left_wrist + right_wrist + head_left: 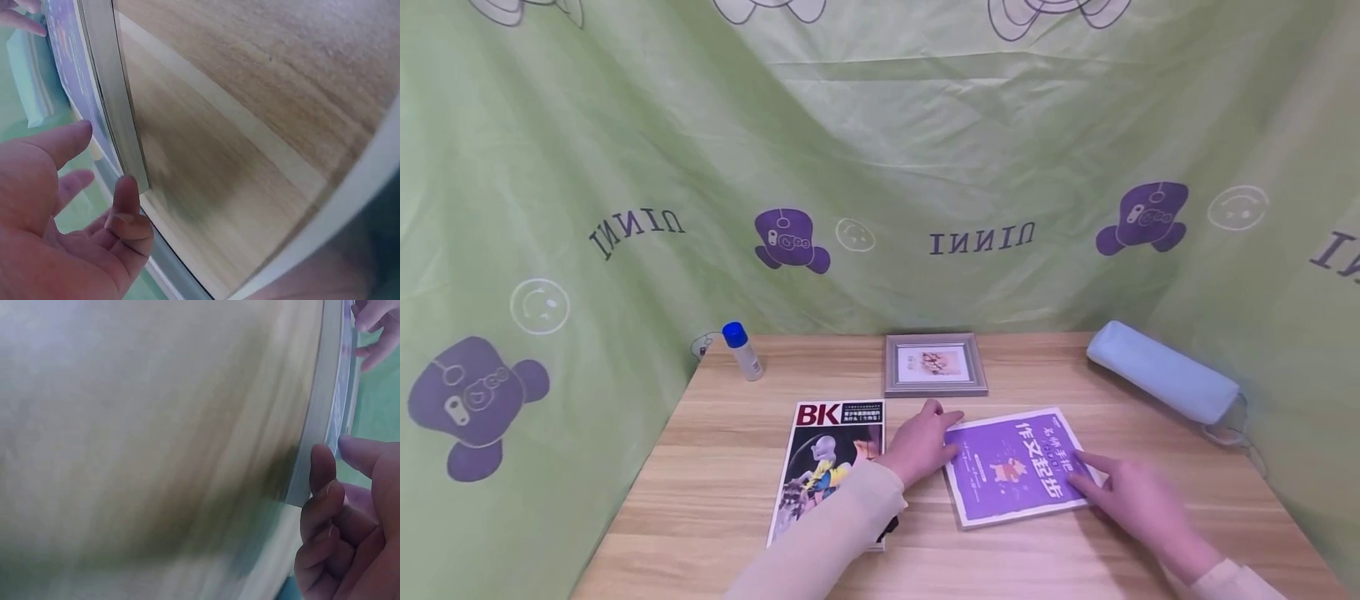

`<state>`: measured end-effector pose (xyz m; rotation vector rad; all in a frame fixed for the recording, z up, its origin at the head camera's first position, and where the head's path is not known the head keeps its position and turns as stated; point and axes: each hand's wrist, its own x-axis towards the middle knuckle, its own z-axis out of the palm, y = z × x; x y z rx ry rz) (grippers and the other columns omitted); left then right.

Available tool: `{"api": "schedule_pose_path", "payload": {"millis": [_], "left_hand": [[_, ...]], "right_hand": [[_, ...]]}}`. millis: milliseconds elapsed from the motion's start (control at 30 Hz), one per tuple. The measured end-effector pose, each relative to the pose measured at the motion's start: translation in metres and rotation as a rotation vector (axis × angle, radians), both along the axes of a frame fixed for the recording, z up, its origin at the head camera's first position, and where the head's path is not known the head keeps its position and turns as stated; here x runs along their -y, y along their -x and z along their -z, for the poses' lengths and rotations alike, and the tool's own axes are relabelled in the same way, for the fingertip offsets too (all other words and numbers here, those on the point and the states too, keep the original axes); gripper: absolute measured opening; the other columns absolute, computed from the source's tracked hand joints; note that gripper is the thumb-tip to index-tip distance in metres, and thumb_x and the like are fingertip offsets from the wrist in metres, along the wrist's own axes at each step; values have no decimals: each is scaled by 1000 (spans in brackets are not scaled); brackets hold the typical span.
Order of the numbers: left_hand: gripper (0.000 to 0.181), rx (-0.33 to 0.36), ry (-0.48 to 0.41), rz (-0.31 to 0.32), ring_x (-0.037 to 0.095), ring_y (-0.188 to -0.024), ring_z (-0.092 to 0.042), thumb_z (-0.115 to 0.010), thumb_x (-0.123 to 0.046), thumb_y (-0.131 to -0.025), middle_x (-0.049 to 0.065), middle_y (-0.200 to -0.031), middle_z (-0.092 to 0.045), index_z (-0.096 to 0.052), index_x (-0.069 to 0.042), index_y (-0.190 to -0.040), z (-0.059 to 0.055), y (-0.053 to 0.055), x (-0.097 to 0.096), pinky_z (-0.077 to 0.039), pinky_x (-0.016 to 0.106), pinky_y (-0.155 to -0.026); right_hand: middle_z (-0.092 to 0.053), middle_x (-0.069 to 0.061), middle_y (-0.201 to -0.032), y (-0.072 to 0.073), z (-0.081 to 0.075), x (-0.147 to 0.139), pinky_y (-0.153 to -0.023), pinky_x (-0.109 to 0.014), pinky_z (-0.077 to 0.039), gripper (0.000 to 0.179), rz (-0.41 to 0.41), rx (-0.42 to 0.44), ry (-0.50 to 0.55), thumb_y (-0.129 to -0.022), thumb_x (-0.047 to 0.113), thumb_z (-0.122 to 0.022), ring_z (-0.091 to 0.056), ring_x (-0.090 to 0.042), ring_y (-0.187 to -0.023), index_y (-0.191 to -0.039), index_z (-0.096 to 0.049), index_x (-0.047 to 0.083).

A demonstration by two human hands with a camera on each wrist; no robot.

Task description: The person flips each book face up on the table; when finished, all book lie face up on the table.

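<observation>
A purple book [1015,471] with a white border and Chinese lettering lies slightly turned on the wooden table. At its left edge, my left hand [922,446] holds it loosely between thumb and fingers; the left wrist view shows the fingertips by the pale spine [109,81]. On the opposite side, my right hand [1138,504] pinches the book, thumb on the cover and fingers against the page edge [312,437]. Beneath my left forearm lies a magazine [797,467] marked BK, partly covered by the sleeve.
A framed picture [936,365] lies flat behind the books. A clear bottle with a blue cap [743,350] stands at the back left. At the back right rests a light-blue case [1161,371]. A green printed curtain [880,167] hangs around the table [677,500].
</observation>
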<state>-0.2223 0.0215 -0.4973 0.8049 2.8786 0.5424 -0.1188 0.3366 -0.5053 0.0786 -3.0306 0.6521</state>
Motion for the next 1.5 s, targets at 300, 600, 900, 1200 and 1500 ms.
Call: {"api": "schedule_pose_path", "payload": {"millis": [300, 600, 900, 1200, 1500], "left_hand": [[44, -13, 52, 68, 12, -83, -60, -75, -26, -98, 3, -111, -58, -68, -21, -141, 5, -1, -4, -54, 25, -75], [43, 3, 37, 68, 11, -77, -56, -75, -24, -97, 3, -104, -57, -69, -18, -139, 2, -3, -4, -52, 23, -71], [44, 20, 33, 50, 10, -78, -54, -76, -24, -97, 2, -105, -56, -68, -18, -140, 4, -6, -4, -51, 22, -70], [45, -3, 48, 43, 10, -78, -55, -77, -27, -96, 2, -106, -58, -69, -18, -139, 6, -10, -4, -51, 23, -71], [44, -27, 64, 45, 10, -76, -55, -77, -30, -95, 3, -105, -58, -70, -18, -138, 7, -15, -4, -52, 23, -70]], "right_hand": [[-41, 7, -51, -1, 3, 2, -49, -32, -34, 64, 2, 15, -54, -94, 53, -73, -39, -14, -47, -131, -71, 1], [-42, 4, -52, 4, -3, 2, -51, -35, -40, 61, -3, 68, -53, -94, 48, -75, -44, -16, -52, -130, -71, -1], [-45, 4, -55, 7, -5, 1, -54, -40, -47, 61, -11, 69, -59, -93, 47, -77, -51, -17, -60, -130, -71, -1], [-53, 0, -58, 11, -7, -1, -50, -37, -45, 61, -14, 72, -55, -92, 47, -78, -53, -18, -61, -129, -71, -1], [-72, -30, -95, 14, -10, -3, -50, -42, -48, 57, -19, 48, -80, -90, 45, -80, -69, -35, -72, -126, -74, 1]]}}
